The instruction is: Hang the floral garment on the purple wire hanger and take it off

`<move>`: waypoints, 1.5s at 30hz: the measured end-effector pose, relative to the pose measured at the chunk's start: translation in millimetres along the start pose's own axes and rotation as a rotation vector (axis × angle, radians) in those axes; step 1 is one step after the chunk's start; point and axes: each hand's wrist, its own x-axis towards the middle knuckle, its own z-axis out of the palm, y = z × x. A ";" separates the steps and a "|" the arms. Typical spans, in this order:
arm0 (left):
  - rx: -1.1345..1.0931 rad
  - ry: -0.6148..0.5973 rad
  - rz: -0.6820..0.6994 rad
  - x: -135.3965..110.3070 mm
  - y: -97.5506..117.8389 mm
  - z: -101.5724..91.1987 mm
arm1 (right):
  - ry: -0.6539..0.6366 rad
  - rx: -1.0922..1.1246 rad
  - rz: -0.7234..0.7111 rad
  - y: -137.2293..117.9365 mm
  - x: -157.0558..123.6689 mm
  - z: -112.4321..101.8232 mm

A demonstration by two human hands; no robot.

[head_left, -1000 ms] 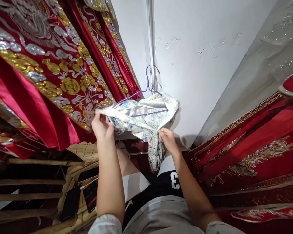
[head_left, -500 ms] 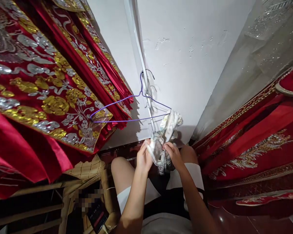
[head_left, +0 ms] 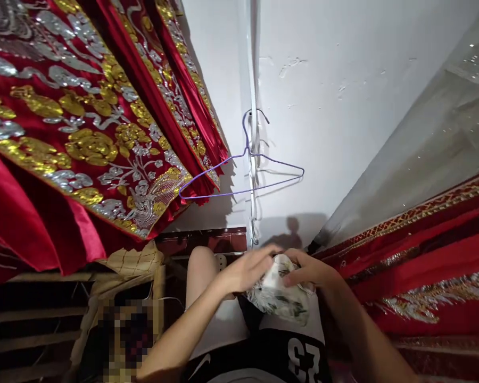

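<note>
A bunched white cloth with a dark and greenish leafy print lies over my lap, its upper part between my two hands. My left hand, smeared by motion, curls over the cloth's left side. From the right, my right hand grips the same cloth, thumb across its front. The cloth's full shape is hidden by folds and fingers. Above them, a purple wire hanger hangs bare by its hook from a white strap.
Red drapery with gold and silver sequins hangs at the left. More red embroidered fabric and sheer sparkly fabric hang at the right. A bamboo-framed seat or rack stands lower left. Ahead is a white wall.
The cloth has come off the right end of the hanger and down to my lap. Both hands moved right with it, and the hanger now hangs bare. The view has shifted slightly.
</note>
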 end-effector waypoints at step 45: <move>0.755 0.924 -0.089 1.6 17.8 -171.6 | 1.119 -0.650 -0.253 -104.7 -9.8 -94.8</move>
